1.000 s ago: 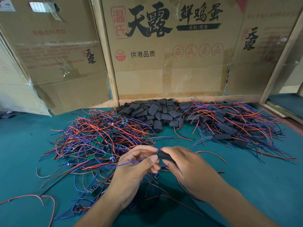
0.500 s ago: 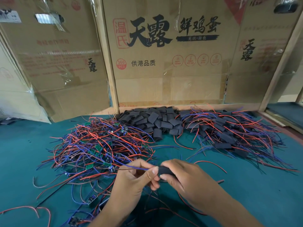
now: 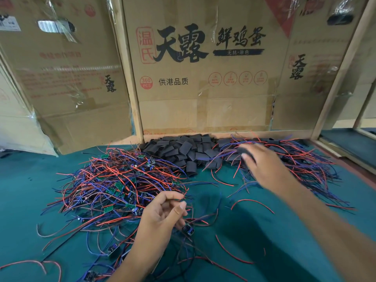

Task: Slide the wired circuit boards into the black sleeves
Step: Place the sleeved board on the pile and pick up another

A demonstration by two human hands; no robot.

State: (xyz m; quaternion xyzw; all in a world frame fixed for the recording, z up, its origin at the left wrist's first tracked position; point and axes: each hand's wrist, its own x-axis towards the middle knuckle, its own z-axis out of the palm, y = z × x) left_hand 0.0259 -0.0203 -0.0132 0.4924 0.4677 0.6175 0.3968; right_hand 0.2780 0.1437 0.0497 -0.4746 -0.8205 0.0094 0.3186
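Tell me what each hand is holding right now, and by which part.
The right hand, blurred, holds a black sleeve at its fingertips; which part it grips cannot be told. The left hand has loosely curled fingers near the wires; no clear hold shows.

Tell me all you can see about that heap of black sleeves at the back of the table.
The heap of black sleeves is a loose pile of short, flattened tubes, matt black and looking like soft plastic or rubber. They lie jumbled at all angles on the green table, close against the cardboard boxes at the back. Red and blue wires from the piles on either side stray over its edges. Neither hand touches the heap.
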